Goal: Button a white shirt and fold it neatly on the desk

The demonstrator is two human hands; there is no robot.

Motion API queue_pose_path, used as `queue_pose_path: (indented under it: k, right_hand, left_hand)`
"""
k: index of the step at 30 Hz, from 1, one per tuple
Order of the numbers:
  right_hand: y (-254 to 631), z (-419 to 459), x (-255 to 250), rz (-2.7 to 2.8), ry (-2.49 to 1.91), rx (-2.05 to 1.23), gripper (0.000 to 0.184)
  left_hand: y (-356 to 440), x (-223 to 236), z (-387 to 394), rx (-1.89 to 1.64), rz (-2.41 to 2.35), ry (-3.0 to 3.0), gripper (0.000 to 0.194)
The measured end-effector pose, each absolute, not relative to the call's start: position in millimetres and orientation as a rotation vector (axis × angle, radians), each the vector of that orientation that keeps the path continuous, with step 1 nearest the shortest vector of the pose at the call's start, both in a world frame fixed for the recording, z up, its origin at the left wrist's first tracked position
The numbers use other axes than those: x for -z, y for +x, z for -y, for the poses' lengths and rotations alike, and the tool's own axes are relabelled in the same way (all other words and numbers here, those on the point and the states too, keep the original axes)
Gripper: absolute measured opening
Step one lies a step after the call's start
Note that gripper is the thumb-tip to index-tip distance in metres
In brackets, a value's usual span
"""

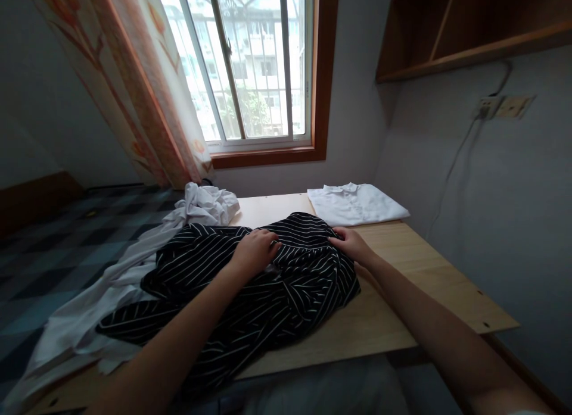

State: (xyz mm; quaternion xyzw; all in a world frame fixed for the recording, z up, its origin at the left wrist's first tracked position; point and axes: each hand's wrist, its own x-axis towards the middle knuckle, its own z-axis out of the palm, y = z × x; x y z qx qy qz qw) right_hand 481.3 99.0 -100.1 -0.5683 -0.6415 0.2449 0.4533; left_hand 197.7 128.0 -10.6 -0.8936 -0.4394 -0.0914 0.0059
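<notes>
A crumpled black garment with thin white stripes [308, 272] lies spread across a wooden board, its near part hanging over the front edge. Whether it is a shirt or something else cannot be made out from its folds. My left hand [255, 251] rests on the middle of it, fingers curled into the cloth. At the garment's right edge, my right hand [355, 245] pinches the fabric between thumb and fingers. Behind the right hand lies a flat, folded white shirt [357, 204] with its collar at the back.
Rumpled white cloth [210, 204] is heaped at the board's back left and trails down its left side. A checked bedspread [40, 248] stretches to the left. The wooden board [429, 284] ends near the right wall. A power cord [453, 165] hangs there, below a shelf [473, 52].
</notes>
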Motion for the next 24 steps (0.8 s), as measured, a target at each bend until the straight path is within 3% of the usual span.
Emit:
queue_pose_path:
  k: [7,24]
  right_hand:
    - [508.8,-103.5,103.9,1.644,-1.714,-0.061,0.025]
    - [519.7,-101.0,102.7,1.438,-2.011,-0.006,0.029]
  left_hand:
    - [150.1,40.7,-160.3,0.05,1.187,-3.117,0.058]
    - [160.3,103.8,-128.0,0.397,1.172,-2.959,0.038]
